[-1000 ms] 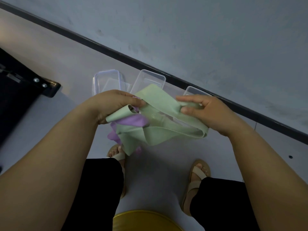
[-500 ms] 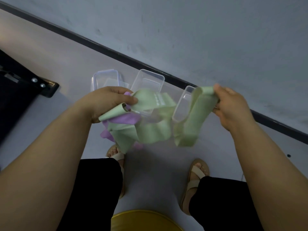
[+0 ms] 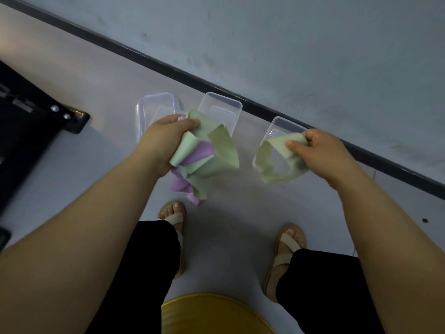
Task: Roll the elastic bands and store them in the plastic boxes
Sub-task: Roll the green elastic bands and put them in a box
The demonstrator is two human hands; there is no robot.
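Observation:
My left hand (image 3: 163,141) grips a bunch of elastic bands (image 3: 204,162), pale green and purple, which hangs in loose folds below the fist. My right hand (image 3: 317,150) pinches one separate pale green band (image 3: 272,162) that hangs as an open loop over the right clear box (image 3: 277,126). Two more clear plastic containers lie on the floor by the wall: the middle box (image 3: 221,109) and a left one (image 3: 154,109), partly hidden behind my left hand. All three look to hold nothing.
A dark baseboard (image 3: 240,97) runs diagonally along the grey wall behind the boxes. A black piece of equipment (image 3: 36,126) stands at the left. My sandalled feet and a yellow seat edge (image 3: 212,312) are below.
My right hand has pulled one green band free of the bunch and moved right, so the band now hangs apart over the right box. My left hand keeps hold of the rest.

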